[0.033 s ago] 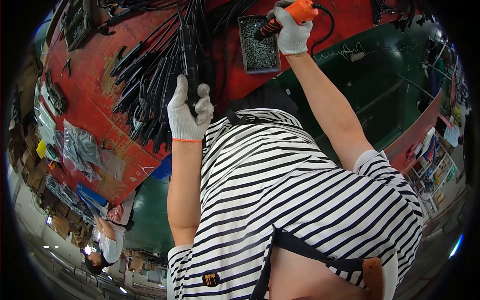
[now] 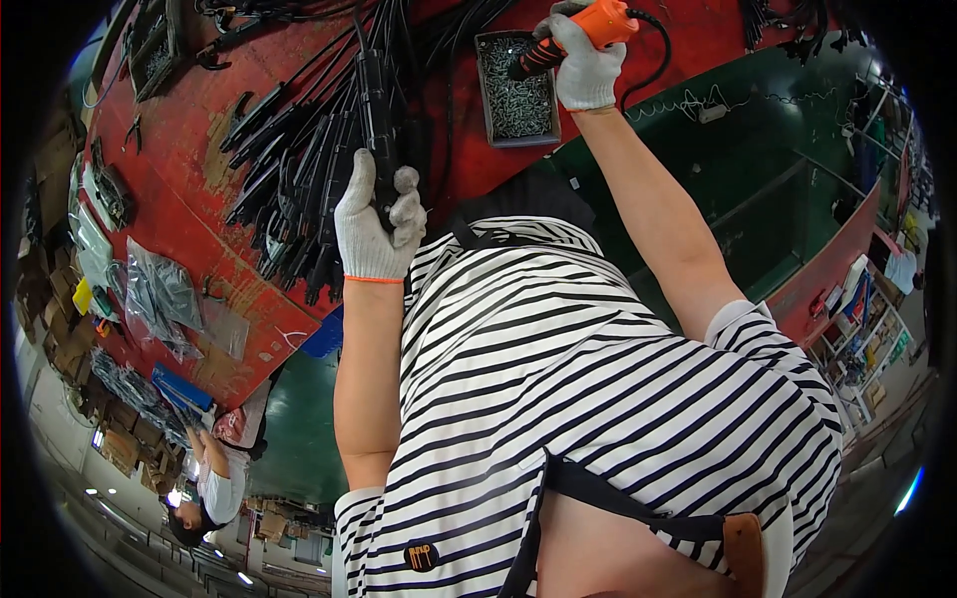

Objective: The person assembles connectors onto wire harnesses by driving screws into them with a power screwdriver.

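My left hand (image 2: 381, 227), in a white knit glove with an orange cuff, is closed around the near end of a long black plastic part (image 2: 375, 105) with a cable at its far end. Beside it lies a fanned pile of similar black cabled parts (image 2: 299, 164). My right hand (image 2: 588, 75), gloved too, grips an orange and black corded electric screwdriver (image 2: 605, 22). The tool's dark front end points down-left over an open tray (image 2: 554, 130) of small silvery screws (image 2: 518, 95). Its bit tip cannot be made out against the screws.
The red worktop (image 2: 189, 199) is worn. Pliers (image 2: 135, 133), another tray (image 2: 158, 55) and clear plastic bags (image 2: 159, 294) lie on its left side. Black cable from the screwdriver loops to the right. Another person (image 2: 214, 488) works at the lower left.
My right hand and the screwdriver have shifted very slightly to the right over the screw tray. My left hand stays put.
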Tool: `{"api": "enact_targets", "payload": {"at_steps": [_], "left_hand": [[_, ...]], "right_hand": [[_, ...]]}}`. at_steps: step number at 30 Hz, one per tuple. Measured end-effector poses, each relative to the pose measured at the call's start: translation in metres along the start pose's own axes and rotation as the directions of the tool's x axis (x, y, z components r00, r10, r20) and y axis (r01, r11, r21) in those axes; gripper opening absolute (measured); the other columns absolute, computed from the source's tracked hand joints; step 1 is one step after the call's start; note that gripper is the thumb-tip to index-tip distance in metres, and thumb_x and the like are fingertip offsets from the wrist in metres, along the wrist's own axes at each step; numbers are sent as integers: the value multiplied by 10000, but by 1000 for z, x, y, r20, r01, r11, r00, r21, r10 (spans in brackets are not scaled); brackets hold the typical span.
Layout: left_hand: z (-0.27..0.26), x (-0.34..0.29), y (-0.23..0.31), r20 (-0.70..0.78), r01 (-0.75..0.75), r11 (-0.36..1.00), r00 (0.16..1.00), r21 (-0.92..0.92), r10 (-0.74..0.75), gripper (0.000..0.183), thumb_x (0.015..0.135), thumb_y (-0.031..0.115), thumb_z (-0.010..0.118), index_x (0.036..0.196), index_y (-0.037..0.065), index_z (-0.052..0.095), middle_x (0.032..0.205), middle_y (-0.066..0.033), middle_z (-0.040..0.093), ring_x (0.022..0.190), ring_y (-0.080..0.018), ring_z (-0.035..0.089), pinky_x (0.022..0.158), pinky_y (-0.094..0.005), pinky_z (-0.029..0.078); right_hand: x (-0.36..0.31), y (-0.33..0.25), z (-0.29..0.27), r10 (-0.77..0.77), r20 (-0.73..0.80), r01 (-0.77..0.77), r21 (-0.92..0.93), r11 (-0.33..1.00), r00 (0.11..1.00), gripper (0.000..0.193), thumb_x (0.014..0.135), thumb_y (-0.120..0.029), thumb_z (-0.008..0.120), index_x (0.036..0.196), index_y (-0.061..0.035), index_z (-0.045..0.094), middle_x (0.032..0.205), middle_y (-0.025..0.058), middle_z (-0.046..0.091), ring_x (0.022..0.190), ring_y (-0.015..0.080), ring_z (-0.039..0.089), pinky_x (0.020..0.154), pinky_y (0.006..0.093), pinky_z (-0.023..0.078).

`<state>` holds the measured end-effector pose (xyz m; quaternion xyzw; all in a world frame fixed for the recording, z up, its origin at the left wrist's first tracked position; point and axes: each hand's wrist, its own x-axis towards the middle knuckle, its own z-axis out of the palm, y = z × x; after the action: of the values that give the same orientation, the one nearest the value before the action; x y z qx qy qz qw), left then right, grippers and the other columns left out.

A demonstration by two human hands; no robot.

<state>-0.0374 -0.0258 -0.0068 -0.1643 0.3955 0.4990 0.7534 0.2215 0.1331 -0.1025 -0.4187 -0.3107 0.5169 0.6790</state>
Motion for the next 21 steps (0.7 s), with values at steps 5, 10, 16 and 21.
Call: {"api": "enact_targets", "payload": {"at_steps": [5, 10, 16, 21], "left_hand": [[4, -1, 1, -18, -27, 1000, 999, 6, 27, 461, 1117, 460, 532, 1440, 133, 580, 872, -85, 633, 479, -84, 396, 370, -210, 279], [-2, 4, 4, 135, 29, 999, 990, 25, -32, 424, 1095, 501, 560, 1229, 100, 597, 863, -81, 635, 485, -96, 447, 371, -211, 294], [16, 10, -2, -138, -12, 985, 990, 173, 36, 636, 1036, 666, 558, 911, 48, 644, 553, 14, 459, 388, -89, 318, 375, -226, 229], [9, 11, -1, -27, -8, 999, 1000, 40, 9, 374, 1070, 507, 614, 1052, 134, 628, 837, -77, 696, 499, -118, 534, 378, -216, 317]], "right_hand": [[-4, -36, 22, 20, -18, -18, 83, 996, 1000, 337, 858, 48, 711, 1152, -91, 624, 1013, 73, 690, 789, 208, 701, 732, 355, 574], [-8, -86, 39, 1, 84, -16, 184, 983, 997, 339, 893, 8, 690, 1204, -105, 615, 1061, 86, 699, 829, 223, 720, 745, 365, 607], [-22, -141, 87, -32, 186, -30, 317, 948, 982, 326, 932, -136, 713, 1242, -157, 614, 1136, 91, 718, 893, 251, 743, 804, 447, 619], [-46, -169, 121, 134, 374, -386, 757, 528, 918, 318, 938, -208, 737, 1241, -207, 640, 1174, 69, 727, 909, 246, 769, 822, 425, 614]]}}
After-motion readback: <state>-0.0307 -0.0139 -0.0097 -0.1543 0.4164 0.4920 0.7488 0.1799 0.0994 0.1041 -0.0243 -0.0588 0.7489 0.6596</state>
